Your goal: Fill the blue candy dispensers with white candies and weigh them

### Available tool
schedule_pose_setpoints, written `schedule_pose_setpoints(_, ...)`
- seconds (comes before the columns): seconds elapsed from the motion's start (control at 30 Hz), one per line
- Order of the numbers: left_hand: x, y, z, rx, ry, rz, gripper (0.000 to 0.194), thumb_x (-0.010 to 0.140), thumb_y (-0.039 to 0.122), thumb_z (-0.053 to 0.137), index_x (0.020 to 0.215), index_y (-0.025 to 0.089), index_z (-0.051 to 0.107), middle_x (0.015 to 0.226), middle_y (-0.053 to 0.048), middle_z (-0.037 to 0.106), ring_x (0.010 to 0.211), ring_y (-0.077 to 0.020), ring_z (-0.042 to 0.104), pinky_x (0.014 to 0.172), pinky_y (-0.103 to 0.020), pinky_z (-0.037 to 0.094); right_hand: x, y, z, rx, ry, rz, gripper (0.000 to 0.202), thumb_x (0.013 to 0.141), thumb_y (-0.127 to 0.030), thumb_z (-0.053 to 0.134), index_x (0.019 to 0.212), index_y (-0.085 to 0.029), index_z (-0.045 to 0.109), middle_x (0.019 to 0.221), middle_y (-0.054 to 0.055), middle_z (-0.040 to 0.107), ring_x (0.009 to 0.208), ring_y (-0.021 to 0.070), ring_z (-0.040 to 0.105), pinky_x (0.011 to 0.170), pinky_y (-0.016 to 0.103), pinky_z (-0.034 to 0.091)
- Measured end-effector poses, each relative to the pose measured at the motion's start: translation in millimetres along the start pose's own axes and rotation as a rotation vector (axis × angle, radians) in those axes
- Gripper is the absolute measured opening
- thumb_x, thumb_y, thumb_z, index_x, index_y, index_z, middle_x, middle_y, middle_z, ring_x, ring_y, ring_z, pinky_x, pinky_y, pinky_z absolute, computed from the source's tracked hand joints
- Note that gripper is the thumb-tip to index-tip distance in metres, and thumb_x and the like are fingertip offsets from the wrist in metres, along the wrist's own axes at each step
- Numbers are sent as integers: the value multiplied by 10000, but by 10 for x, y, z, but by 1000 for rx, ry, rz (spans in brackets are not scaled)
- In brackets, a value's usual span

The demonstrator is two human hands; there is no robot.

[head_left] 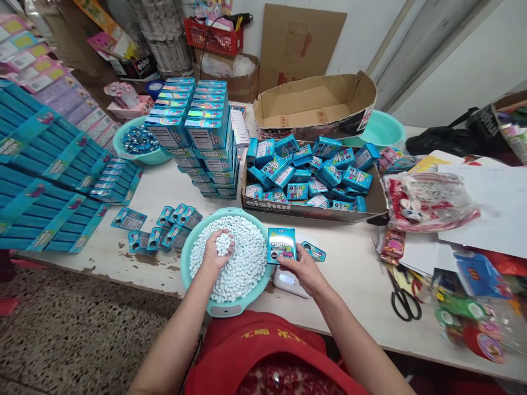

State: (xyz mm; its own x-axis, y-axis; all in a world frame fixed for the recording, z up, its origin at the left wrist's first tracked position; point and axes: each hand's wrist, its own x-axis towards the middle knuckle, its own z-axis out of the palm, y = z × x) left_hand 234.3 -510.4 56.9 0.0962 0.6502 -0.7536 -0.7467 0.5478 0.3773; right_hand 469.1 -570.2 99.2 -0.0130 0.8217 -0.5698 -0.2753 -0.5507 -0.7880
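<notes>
My left hand (217, 249) is cupped palm up over a turquoise basin (186, 277), its fingers curled around a heap of small white candies. More white candies (242, 274) fill the basin below it. To the right, my right hand (304, 266) grips a blue candy box (281, 244) by its lower right side, front panel facing up. Under that box and hand, a small white scale (288, 281) with a lit display is partly covered. Beside my right hand lies a small blue carton piece (314, 251). Several similar blue pieces (173, 222) lie left of the basin.
A cardboard tray (296, 211) full of blue boxes stands behind the basin. Left of it rise stacked blue cartons (206, 148). Black scissors (405, 303) and plastic packaging (432, 200) lie at the right. Blue display boxes (37, 175) are piled at far left.
</notes>
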Motion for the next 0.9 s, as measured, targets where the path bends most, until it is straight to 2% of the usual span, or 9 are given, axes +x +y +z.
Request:
schedule_pose_setpoints(0.17,-7,-28,-14,12,19,5,87,756,222,524,820,163,528,629,-17,553,470,-105,526,354,-153,335,85,-85,24,-74,47,48,454,518,-364,807,873,-176,596,806,25,679,703,170,615,609,278,477)
schedule_pose_setpoints(0.23,-10,-37,-12,13,13,10,98,751,223,525,827,162,529,630,-16,553,465,-103,524,353,-155,337,112,-82,27,-137,51,-33,416,548,-382,785,859,-176,601,774,19,670,703,171,603,647,291,473)
schedule_pose_setpoints(0.37,-37,-49,21,19,30,0,88,746,214,516,819,165,520,627,-18,555,455,-106,525,349,-160,337,140,-37,49,-262,110,-266,492,581,-378,765,1001,-200,581,874,30,671,793,204,600,729,342,484)
schedule_pose_setpoints(0.5,-80,-46,61,16,49,-1,75,741,207,506,805,168,509,619,-16,552,439,-102,522,342,-157,330,139,-37,83,-391,198,-366,433,603,-416,750,948,-202,600,840,30,657,788,217,590,751,367,482)
schedule_pose_setpoints(0.57,-89,-37,65,5,41,-4,79,736,215,510,800,168,507,607,-11,544,431,-98,515,335,-152,321,134,-61,100,-429,223,-444,424,665,-441,707,1012,-216,612,949,44,650,883,231,584,819,383,463)
schedule_pose_setpoints(0.67,-81,-20,55,-3,30,-13,87,728,219,522,794,166,505,593,-7,540,418,-94,506,329,-149,313,135,-83,139,-530,148,-543,440,698,-403,691,1106,-260,611,1072,46,617,1013,244,557,908,390,421)
schedule_pose_setpoints(0.77,-68,-6,41,-6,13,-4,86,733,215,526,802,166,512,597,-10,550,420,-98,510,339,-156,329,153,-65,201,-550,21,-511,388,699,-378,689,1061,-259,615,1014,34,631,968,234,575,880,378,436)
schedule_pose_setpoints(0.9,-84,-4,40,-15,6,10,87,736,211,530,810,167,514,606,-11,561,418,-101,513,339,-161,332,199,-70,273,-387,95,-363,382,656,-407,711,953,-214,569,847,22,638,802,211,593,725,343,483)
